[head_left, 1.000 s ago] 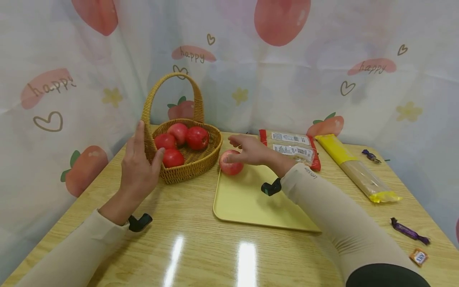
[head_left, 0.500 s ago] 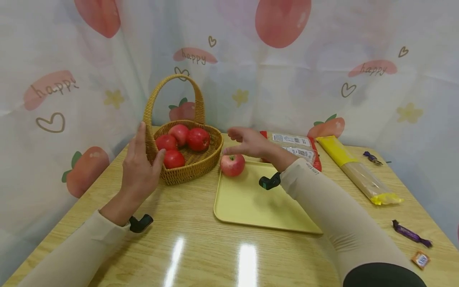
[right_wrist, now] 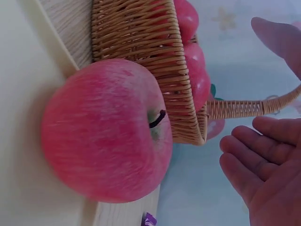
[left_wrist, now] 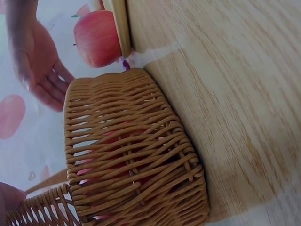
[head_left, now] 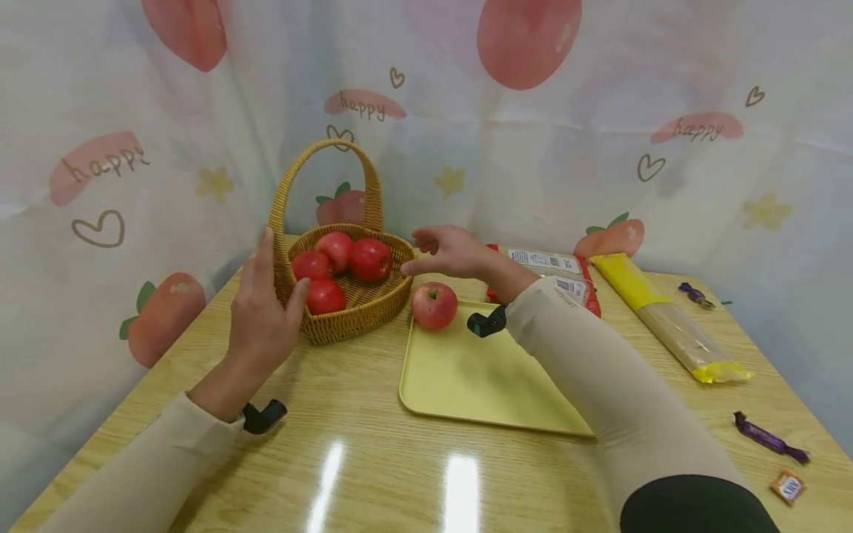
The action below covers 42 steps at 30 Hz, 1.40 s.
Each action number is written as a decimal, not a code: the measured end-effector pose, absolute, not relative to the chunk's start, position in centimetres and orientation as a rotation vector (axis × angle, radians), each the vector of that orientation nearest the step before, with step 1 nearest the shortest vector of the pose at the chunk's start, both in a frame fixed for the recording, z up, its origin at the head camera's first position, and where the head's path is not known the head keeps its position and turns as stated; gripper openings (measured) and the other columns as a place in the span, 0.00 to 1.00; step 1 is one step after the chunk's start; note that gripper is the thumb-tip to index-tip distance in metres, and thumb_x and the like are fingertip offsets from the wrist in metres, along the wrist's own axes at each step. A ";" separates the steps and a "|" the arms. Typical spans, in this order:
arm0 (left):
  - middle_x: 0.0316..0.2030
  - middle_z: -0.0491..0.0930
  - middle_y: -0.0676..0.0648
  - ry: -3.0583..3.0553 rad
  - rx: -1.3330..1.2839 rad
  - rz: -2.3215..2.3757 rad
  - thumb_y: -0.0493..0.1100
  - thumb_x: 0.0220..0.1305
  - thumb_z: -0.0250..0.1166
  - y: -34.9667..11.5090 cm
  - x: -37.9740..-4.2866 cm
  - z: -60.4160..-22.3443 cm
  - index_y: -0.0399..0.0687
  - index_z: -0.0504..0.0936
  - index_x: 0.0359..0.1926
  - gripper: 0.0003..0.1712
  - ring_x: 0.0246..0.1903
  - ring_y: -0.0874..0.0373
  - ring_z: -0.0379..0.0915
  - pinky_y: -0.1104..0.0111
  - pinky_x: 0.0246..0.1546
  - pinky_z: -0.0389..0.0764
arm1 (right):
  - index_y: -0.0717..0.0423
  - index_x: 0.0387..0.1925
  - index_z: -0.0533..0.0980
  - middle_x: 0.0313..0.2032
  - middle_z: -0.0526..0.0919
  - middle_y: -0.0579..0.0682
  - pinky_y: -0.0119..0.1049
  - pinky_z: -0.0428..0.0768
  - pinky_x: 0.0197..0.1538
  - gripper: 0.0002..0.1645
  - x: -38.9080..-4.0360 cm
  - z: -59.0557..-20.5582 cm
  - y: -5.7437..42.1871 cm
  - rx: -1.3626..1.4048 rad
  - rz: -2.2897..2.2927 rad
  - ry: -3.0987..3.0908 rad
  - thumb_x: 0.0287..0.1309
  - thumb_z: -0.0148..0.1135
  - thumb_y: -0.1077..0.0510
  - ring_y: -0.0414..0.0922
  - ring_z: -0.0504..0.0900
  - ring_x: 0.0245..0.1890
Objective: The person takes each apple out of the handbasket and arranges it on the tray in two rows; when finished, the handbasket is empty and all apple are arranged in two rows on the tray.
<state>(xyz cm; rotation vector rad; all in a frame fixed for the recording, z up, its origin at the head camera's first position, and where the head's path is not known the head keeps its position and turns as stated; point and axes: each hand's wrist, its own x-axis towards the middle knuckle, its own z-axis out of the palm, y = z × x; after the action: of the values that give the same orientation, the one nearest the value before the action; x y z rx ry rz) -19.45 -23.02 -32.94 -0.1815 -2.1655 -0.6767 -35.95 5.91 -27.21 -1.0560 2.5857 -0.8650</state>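
A wicker basket with a tall arched handle holds several red apples. My left hand lies against the basket's left side by the handle, fingers straight and thumb apart. One more apple, stem up, sits on the far left corner of a yellow tray. Above and behind that apple my right hand hovers with nothing in it, fingertips near the basket's right rim. In the right wrist view its fingers are loosely extended and the thumb is spread, apart from the apple.
Behind the tray lies a red-edged food packet. A long yellow-ended clear packet lies to its right. Along the table's right side are a dark wrapped candy, a purple one and a small orange packet. A printed curtain hangs behind.
My right hand has come off the tray's apple, rising and shifting left toward the basket rim. The apple stays on the tray corner. My left hand keeps its place at the basket.
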 end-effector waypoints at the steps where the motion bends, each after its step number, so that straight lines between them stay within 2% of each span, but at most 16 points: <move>1: 0.64 0.69 0.26 -2.167 -0.179 -0.677 0.40 0.69 0.69 -23.0 -19.4 -32.9 0.49 0.50 0.83 0.50 0.58 0.28 0.72 0.32 0.57 0.76 | 0.55 0.76 0.65 0.69 0.76 0.58 0.50 0.73 0.71 0.51 -36.1 -27.1 5.7 -1.052 -0.863 2.581 0.60 0.71 0.36 0.52 0.75 0.68; 9: 0.62 0.69 0.26 -2.160 -0.182 -0.675 0.40 0.70 0.68 -23.1 -19.5 -33.0 0.49 0.50 0.83 0.50 0.53 0.28 0.74 0.33 0.52 0.78 | 0.55 0.76 0.66 0.70 0.75 0.57 0.47 0.73 0.71 0.51 -37.5 -26.5 3.7 -1.075 -0.817 2.583 0.60 0.70 0.35 0.50 0.75 0.67; 18: 0.60 0.70 0.25 -2.149 -0.191 -0.679 0.40 0.69 0.69 -23.1 -19.6 -33.1 0.48 0.50 0.83 0.50 0.53 0.29 0.73 0.34 0.53 0.78 | 0.53 0.76 0.67 0.71 0.73 0.52 0.46 0.73 0.72 0.51 -38.6 -26.2 1.3 -1.015 -0.763 2.585 0.59 0.69 0.32 0.49 0.73 0.70; 25: 0.60 0.70 0.25 -2.146 -0.194 -0.678 0.39 0.69 0.69 -23.1 -19.6 -33.1 0.47 0.51 0.83 0.50 0.54 0.28 0.73 0.34 0.54 0.77 | 0.60 0.75 0.66 0.71 0.74 0.57 0.48 0.73 0.71 0.53 -39.6 -26.4 0.1 -0.983 -0.799 2.555 0.59 0.70 0.33 0.51 0.73 0.69; 27: 0.60 0.70 0.25 -2.148 -0.194 -0.678 0.39 0.69 0.69 -23.1 -19.7 -33.1 0.47 0.51 0.83 0.50 0.54 0.28 0.73 0.34 0.55 0.78 | 0.60 0.73 0.69 0.69 0.75 0.57 0.47 0.74 0.70 0.51 -39.9 -26.5 -0.2 -0.991 -0.797 2.562 0.59 0.71 0.34 0.51 0.75 0.67; 31: 0.60 0.70 0.26 -2.155 -0.193 -0.679 0.40 0.70 0.69 -23.0 -19.7 -33.0 0.48 0.50 0.83 0.50 0.51 0.28 0.74 0.35 0.54 0.78 | 0.61 0.65 0.76 0.60 0.81 0.55 0.45 0.77 0.63 0.44 -40.4 -26.7 -0.9 -1.033 -0.750 2.598 0.59 0.71 0.35 0.49 0.78 0.58; 34: 0.60 0.70 0.26 -2.159 -0.189 -0.677 0.40 0.70 0.69 -23.0 -19.7 -33.0 0.48 0.50 0.83 0.50 0.51 0.28 0.75 0.35 0.54 0.79 | 0.60 0.54 0.81 0.45 0.83 0.52 0.40 0.77 0.51 0.35 -40.7 -26.9 -1.4 -1.048 -0.726 2.610 0.60 0.70 0.36 0.48 0.77 0.46; 38: 0.61 0.70 0.26 -2.158 -0.186 -0.673 0.40 0.70 0.69 -23.0 -19.6 -33.1 0.48 0.50 0.83 0.50 0.52 0.28 0.75 0.35 0.55 0.79 | 0.56 0.36 0.80 0.26 0.74 0.46 0.37 0.71 0.37 0.26 -40.9 -27.1 -2.3 -1.041 -0.735 2.591 0.60 0.71 0.37 0.45 0.71 0.32; 42: 0.61 0.71 0.26 -2.145 -0.197 -0.667 0.39 0.69 0.69 -23.1 -19.6 -33.1 0.46 0.51 0.83 0.49 0.52 0.28 0.75 0.35 0.54 0.79 | 0.52 0.25 0.72 0.20 0.65 0.43 0.35 0.67 0.32 0.27 -41.0 -27.2 -3.1 -1.019 -0.731 2.578 0.60 0.72 0.37 0.43 0.65 0.26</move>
<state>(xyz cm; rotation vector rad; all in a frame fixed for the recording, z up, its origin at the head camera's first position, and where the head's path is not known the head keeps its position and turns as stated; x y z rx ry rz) -19.63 -23.05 -33.07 -0.1965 -2.1449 -0.6670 -40.99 -3.11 -27.23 -1.0188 2.5779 -0.7314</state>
